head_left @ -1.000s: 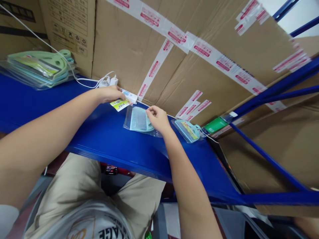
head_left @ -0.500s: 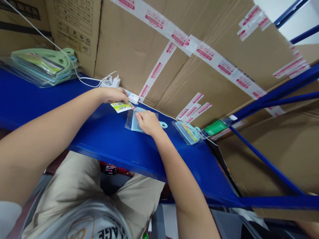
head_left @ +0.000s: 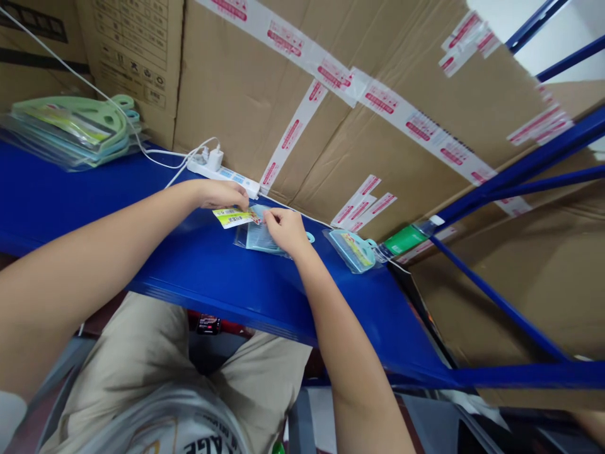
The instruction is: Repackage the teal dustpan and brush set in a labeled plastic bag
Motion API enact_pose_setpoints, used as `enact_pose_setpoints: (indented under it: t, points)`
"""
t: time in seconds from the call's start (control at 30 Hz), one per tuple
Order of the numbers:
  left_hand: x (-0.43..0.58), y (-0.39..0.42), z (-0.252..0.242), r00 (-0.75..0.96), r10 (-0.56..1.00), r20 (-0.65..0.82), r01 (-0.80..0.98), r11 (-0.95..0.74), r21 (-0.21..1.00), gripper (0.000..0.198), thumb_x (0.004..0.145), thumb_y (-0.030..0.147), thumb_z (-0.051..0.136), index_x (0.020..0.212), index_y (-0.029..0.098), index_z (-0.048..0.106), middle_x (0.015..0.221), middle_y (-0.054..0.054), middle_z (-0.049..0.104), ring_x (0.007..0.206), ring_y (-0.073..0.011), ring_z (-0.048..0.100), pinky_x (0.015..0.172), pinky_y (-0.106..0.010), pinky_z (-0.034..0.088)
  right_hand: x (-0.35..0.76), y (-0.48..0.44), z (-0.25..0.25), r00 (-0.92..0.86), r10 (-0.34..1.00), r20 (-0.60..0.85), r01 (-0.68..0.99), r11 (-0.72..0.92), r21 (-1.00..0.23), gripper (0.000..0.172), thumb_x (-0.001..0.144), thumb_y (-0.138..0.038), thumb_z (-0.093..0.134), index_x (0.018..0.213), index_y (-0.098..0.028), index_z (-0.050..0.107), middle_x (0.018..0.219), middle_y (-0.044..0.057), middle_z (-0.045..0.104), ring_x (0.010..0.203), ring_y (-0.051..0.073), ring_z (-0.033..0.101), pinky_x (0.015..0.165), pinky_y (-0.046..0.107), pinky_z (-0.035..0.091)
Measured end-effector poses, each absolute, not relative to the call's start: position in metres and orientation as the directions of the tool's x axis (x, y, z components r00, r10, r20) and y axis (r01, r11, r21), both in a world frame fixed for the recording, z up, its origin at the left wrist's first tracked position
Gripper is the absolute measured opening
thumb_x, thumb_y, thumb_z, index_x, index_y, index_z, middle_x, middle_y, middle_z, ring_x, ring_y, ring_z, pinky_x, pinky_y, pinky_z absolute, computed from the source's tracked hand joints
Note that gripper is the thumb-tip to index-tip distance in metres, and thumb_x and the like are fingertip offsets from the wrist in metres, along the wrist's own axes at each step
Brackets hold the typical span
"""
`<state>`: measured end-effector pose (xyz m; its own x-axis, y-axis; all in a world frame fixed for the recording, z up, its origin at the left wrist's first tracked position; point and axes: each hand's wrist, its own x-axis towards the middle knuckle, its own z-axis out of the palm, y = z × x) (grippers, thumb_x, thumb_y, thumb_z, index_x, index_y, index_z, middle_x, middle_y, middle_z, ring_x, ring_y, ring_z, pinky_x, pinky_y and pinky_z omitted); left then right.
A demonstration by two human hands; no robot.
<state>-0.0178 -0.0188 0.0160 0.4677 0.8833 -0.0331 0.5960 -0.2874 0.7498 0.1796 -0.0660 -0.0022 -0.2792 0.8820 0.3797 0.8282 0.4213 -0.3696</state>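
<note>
A light-blue dustpan (head_left: 263,237) in a clear plastic bag lies on the blue shelf, largely covered by my right hand. My left hand (head_left: 224,194) is closed in a pinch on a yellow-green label card (head_left: 232,218), held beside the bag's left end. Over the dustpan, my right hand (head_left: 286,229) has thumb and forefinger pinched close to the card's right end. What lies between those fingertips is too small to make out. The dustpan's handle loop (head_left: 310,237) sticks out past my right hand.
Bagged green and blue dustpans (head_left: 70,129) are stacked at left. Another bagged blue dustpan (head_left: 352,250) lies at right, near a green-labelled bottle (head_left: 406,241). A white power strip (head_left: 227,176) with cables runs along the back, before a taped cardboard box (head_left: 236,94). The blue shelf (head_left: 203,271) has a front edge.
My right hand has gone from lying on the dustpan to a pinch beside the card. My left hand and the card have shifted slightly right and down. The view has moved a little.
</note>
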Motion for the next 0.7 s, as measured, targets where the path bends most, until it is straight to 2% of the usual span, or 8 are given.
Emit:
enact_pose_setpoints:
  t: [0.17, 0.3, 0.4, 0.53, 0.7]
  points:
    - [-0.006, -0.027, 0.018, 0.435, 0.898, -0.072, 0.529, -0.19, 0.827, 0.003, 0.065, 0.025, 0.058, 0.063, 0.027, 0.057, 0.066, -0.003, 0.071, 0.066, -0.0215, 0.072, 0.065, -0.034, 0.055, 0.178, -0.068, 0.001, -0.258, 0.892, 0.371, 0.828, 0.402, -0.39, 0.037, 0.097, -0.029, 0.054, 0.065, -0.021, 0.071, 0.068, 0.003, 0.069, 0.066, 0.018, 0.06, 0.066, 0.031, 0.037]
    - [0.002, -0.032, 0.021, 0.349, 0.933, -0.087, 0.537, -0.123, 0.835, 0.005, 0.072, 0.024, 0.062, 0.067, 0.025, 0.064, 0.071, -0.004, 0.074, 0.066, -0.0205, 0.072, 0.067, -0.035, 0.056, 0.177, -0.069, 0.002, -0.246, 0.896, 0.369, 0.83, 0.392, -0.397, 0.038, 0.097, -0.031, 0.053, 0.065, -0.021, 0.071, 0.067, 0.003, 0.069, 0.065, 0.018, 0.059, 0.066, 0.031, 0.038]
    - [0.004, -0.031, 0.019, 0.347, 0.933, -0.098, 0.464, -0.08, 0.882, 0.006, 0.074, 0.023, 0.064, 0.073, 0.023, 0.071, 0.073, -0.007, 0.075, 0.07, -0.0218, 0.074, 0.069, -0.037, 0.059, 0.177, -0.068, 0.001, -0.247, 0.892, 0.379, 0.818, 0.402, -0.412, 0.038, 0.096, -0.031, 0.052, 0.064, -0.022, 0.069, 0.066, 0.002, 0.068, 0.065, 0.018, 0.059, 0.066, 0.031, 0.039]
    - [0.004, -0.024, 0.012, 0.371, 0.924, -0.088, 0.402, -0.074, 0.912, 0.018, 0.074, 0.021, 0.066, 0.089, 0.021, 0.077, 0.08, -0.008, 0.079, 0.077, -0.0222, 0.077, 0.07, -0.036, 0.061, 0.179, -0.066, 0.0, -0.24, 0.898, 0.369, 0.815, 0.393, -0.426, 0.037, 0.096, -0.031, 0.052, 0.064, -0.022, 0.069, 0.07, 0.003, 0.071, 0.068, 0.018, 0.062, 0.068, 0.031, 0.04]
    - [0.004, -0.02, 0.003, 0.44, 0.895, -0.071, 0.356, -0.102, 0.929, 0.038, 0.069, 0.018, 0.069, 0.106, 0.02, 0.077, 0.089, -0.009, 0.08, 0.082, -0.0221, 0.077, 0.076, -0.036, 0.063, 0.181, -0.064, 0.0, -0.244, 0.895, 0.373, 0.828, 0.392, -0.4, 0.036, 0.096, -0.03, 0.052, 0.068, -0.021, 0.071, 0.072, 0.003, 0.071, 0.07, 0.018, 0.061, 0.069, 0.03, 0.041]
